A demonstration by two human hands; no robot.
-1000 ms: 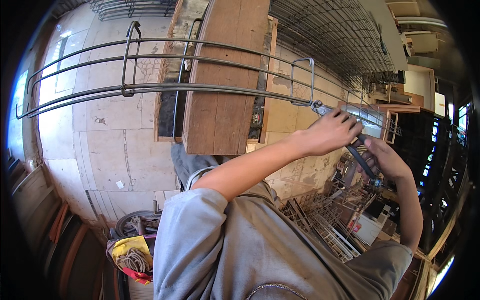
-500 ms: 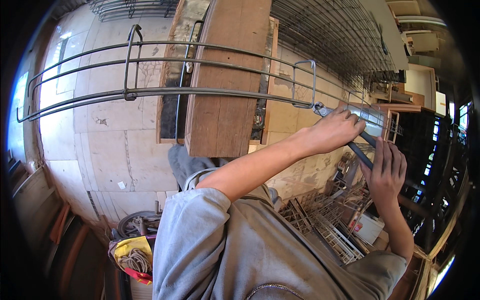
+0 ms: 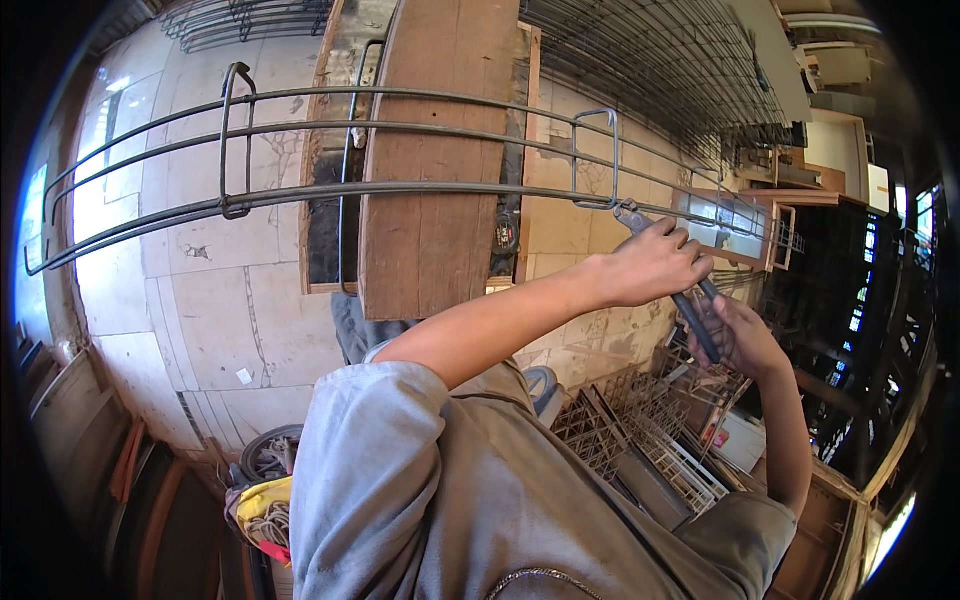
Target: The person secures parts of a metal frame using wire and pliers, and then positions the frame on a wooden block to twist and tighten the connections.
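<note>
A long, narrow rebar cage [image 3: 430, 187] of thin steel bars with bent stirrups stretches across in front of me. My left hand [image 3: 660, 264] is closed around the upper part of dark-handled pincers [image 3: 696, 328]. Their metal head lies against the lower bars, beside a stirrup [image 3: 615, 160] right of the wooden beam. Lower down, my right hand [image 3: 742, 335] is at the handles, its thumb on the near side and its fingers curled behind, slightly blurred. The jaws are too small to show what they bite.
The cage rests over a thick wooden beam [image 3: 430, 240]. A tape measure [image 3: 506, 232] lies right of the beam. Stacked wire mesh [image 3: 660, 70] is at the back right, with more mesh [image 3: 590, 430] below on the right. A yellow-and-red bag [image 3: 265, 510] with rope sits lower left.
The right hand has shifted left and down along the handles, its fingers now behind them. The left hand and pincers have moved slightly left. The whole view has shifted a little.
</note>
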